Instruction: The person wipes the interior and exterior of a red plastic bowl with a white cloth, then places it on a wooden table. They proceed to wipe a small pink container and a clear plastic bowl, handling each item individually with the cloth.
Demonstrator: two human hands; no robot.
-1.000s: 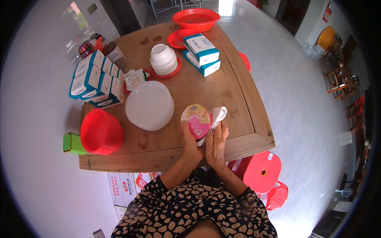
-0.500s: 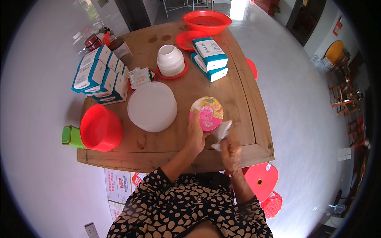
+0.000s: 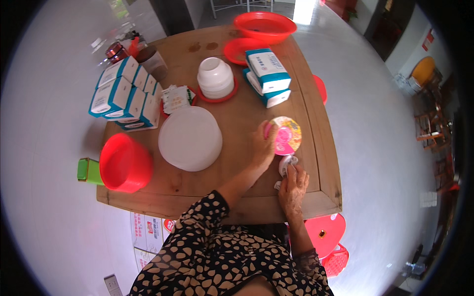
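A round tub [image 3: 285, 135] with a pink and yellow printed top is near the right side of the wooden table [image 3: 237, 197]. My left hand [image 3: 264, 147] grips its left side, the thumb and fingers curled round the edge. Just below the tub, my right hand [image 3: 295, 190] has its fingers bent over a crumpled white tissue [image 3: 287, 163]. That tissue lies against the tabletop, close to the tub's near side. Part of it is hidden under my fingers.
Left of my hands sits a round white lidded container [image 3: 190, 138]. A red bucket [image 3: 126, 163] and stacked tissue packs [image 3: 111, 96] line the left side. Further off are white bowls [image 3: 216, 76], more tissue packs [image 3: 269, 71] and a red basin [image 3: 265, 27].
The tub has moved right and slightly away from me in my left hand. My right hand, raised and blurred before, now presses the tissue near the table, below the tub.
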